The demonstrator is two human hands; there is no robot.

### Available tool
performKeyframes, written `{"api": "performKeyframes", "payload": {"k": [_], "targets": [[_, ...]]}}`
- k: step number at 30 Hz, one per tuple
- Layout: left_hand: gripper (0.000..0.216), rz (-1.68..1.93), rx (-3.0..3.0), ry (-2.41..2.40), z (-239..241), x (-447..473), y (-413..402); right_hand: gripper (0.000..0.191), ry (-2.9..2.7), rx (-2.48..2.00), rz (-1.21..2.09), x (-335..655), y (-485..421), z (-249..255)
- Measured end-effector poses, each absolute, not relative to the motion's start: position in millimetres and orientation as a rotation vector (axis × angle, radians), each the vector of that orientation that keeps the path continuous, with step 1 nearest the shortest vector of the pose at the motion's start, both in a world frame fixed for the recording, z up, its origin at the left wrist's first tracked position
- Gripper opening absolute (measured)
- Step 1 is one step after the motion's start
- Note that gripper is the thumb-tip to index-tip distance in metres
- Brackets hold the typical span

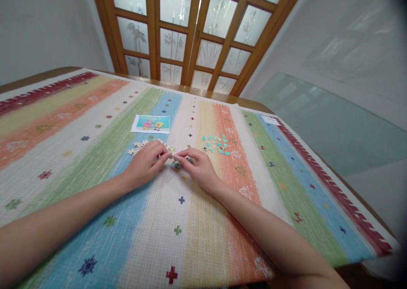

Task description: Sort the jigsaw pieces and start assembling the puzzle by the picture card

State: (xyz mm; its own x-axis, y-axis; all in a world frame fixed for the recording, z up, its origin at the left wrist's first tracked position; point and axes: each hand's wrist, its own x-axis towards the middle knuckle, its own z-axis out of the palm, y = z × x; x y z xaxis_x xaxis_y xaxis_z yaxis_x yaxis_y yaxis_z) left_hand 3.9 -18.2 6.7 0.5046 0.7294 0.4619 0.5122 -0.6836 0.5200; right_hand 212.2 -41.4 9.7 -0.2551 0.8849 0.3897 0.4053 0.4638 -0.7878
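Resting palm-down on the tablecloth (197,238), left hand (144,165) and right hand (197,167) both pinch the puzzle pieces (174,164) between them.

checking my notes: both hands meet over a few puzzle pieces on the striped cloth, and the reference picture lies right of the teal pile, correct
Not quite. In the head view the reference picture lies left of the teal pile, beyond the left hand. The rest holds: the left hand and the right hand meet over a few puzzle pieces on the striped cloth.

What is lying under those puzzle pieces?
A striped cloth lies under the puzzle pieces. It hides the tabletop; only a wooden edge shows.
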Motion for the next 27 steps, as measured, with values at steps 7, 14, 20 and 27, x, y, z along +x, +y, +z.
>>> {"api": "performKeyframes", "payload": {"k": [7,14,20,27], "targets": [[0.028,0.996,2.375,1.140,5.5,1.6,-17.4,0.015,-1.929,-1.275,0.055,261.3,-1.0,11.0],[0.030,1.021,2.358,1.151,5.9,-0.3,-14.0,0.022,-1.949,-1.729,-0.573,353.7,44.2,-4.3],[0.031,1.062,2.319,1.179,6.5,-1.3,-12.4,0.024,-1.997,-1.903,-0.474,367.1,52.7,-21.9],[0.031,1.089,2.356,1.213,18.0,-14.5,-3.5,0.028,-1.855,-1.907,-0.345,368.3,50.5,-26.0]]}}
